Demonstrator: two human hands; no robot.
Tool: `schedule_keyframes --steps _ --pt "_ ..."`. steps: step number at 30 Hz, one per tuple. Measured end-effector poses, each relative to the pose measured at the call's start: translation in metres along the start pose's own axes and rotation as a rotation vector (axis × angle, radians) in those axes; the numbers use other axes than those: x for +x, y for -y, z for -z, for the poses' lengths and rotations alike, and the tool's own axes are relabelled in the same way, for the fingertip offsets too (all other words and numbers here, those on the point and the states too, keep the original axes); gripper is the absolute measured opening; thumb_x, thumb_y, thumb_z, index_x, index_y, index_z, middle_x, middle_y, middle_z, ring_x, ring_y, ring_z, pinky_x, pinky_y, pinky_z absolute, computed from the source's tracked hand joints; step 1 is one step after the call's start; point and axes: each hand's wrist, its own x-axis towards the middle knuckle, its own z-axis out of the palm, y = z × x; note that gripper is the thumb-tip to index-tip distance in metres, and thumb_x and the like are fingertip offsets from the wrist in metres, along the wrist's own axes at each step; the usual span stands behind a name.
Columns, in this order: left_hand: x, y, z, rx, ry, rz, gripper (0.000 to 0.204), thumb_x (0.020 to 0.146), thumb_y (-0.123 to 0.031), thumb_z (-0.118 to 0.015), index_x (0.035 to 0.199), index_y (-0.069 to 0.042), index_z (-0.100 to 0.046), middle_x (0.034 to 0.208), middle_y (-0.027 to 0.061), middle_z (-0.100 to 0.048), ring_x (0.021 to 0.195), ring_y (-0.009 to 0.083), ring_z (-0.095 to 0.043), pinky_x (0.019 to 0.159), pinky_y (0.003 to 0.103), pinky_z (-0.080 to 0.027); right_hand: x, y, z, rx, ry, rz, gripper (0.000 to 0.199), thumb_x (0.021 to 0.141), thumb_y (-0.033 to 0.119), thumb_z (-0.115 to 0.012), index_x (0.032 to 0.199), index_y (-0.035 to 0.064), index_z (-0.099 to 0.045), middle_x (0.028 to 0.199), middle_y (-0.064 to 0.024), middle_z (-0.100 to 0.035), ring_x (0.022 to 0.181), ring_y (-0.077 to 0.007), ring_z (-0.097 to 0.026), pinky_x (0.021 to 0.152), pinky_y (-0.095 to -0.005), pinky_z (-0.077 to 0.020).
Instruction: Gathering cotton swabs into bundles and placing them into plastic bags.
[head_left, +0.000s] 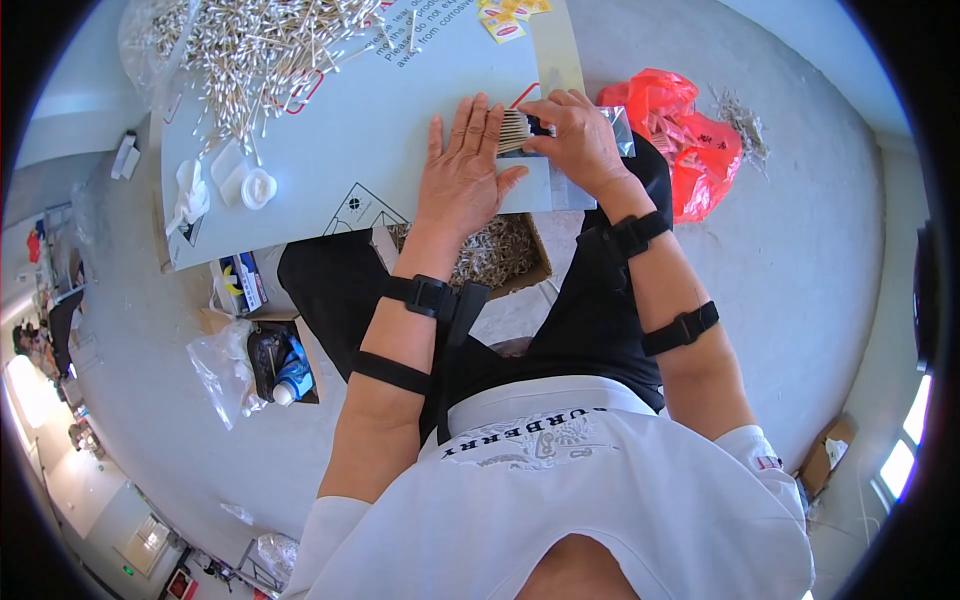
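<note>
My left hand (462,170) lies flat on the light board, its fingers stretched out and its edge against a small row of cotton swabs (512,132). My right hand (582,142) is curled over the right end of that row, with thumb and forefinger bent around it. A dark patch shows between these fingers; what it is I cannot make out. A clear plastic bag (622,130) sticks out beside my right hand, partly hidden under it. Black straps go round both forearms.
A big heap of loose cotton swabs (265,60) covers the board's far left. Nearer stand a small round white container (258,188) and yellow packets (512,18) lie far right. Below the board is a cardboard box (540,255) of swabs; a red bag (705,155) lies right.
</note>
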Motion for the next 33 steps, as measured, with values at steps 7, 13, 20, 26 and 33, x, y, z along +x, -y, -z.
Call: schedule_keyframes --steps 7,13,20,26,33 --pt "0.0 0.0 0.003 0.008 0.016 0.008 0.076 0.092 -0.048 -0.051 0.151 -0.01 -0.023 0.158 0.0111 -0.019 0.146 0.0252 -0.017 0.117 0.05 -0.01 -0.012 -0.01 0.009 -0.089 -0.079 -0.062 0.048 0.075 0.023 -0.073 0.121 0.016 -0.061 0.119 -0.0116 -0.055 0.115 -0.0321 -0.049 0.097 -0.0463 -0.0372" --pt "0.002 -0.004 0.006 0.013 0.042 0.009 0.075 0.092 -0.047 -0.051 0.15 -0.009 -0.023 0.158 0.011 -0.018 0.146 0.0244 -0.015 0.118 0.049 -0.009 -0.046 -0.042 -0.003 -0.217 -0.011 -0.28 0.056 0.097 0.051 -0.041 0.145 0.0217 -0.037 0.153 -0.0147 -0.029 0.142 -0.0345 -0.023 0.113 -0.0564 -0.0142" --pt "0.009 -0.019 0.002 0.006 0.047 -0.028 0.074 0.092 -0.045 -0.051 0.15 -0.009 -0.023 0.158 0.0109 -0.018 0.146 0.0247 -0.016 0.118 0.048 -0.011 -0.047 -0.039 -0.007 -0.08 0.023 -0.348 0.057 0.097 0.049 -0.042 0.147 0.0229 -0.034 0.154 -0.0127 -0.026 0.143 -0.0309 -0.023 0.113 -0.0571 -0.0149" --pt "0.013 -0.026 0.0 0.001 0.043 -0.053 0.074 0.092 -0.044 -0.053 0.15 -0.007 -0.024 0.157 0.0116 -0.019 0.146 0.0254 -0.017 0.118 0.049 -0.012 -0.049 -0.041 -0.009 -0.051 0.002 -0.346 0.056 0.098 0.048 -0.042 0.148 0.0237 -0.033 0.154 -0.0123 -0.027 0.143 -0.031 -0.022 0.113 -0.0573 -0.015" --pt "0.022 -0.041 -0.007 -0.054 0.019 -0.087 0.074 0.092 -0.039 -0.055 0.149 -0.004 -0.024 0.156 0.0137 -0.021 0.146 0.0266 -0.017 0.118 0.047 -0.013 -0.049 -0.043 -0.01 -0.053 0.004 -0.332 0.056 0.097 0.044 -0.046 0.147 0.0216 -0.034 0.153 -0.0124 -0.028 0.142 -0.0314 -0.023 0.112 -0.0564 -0.0188"
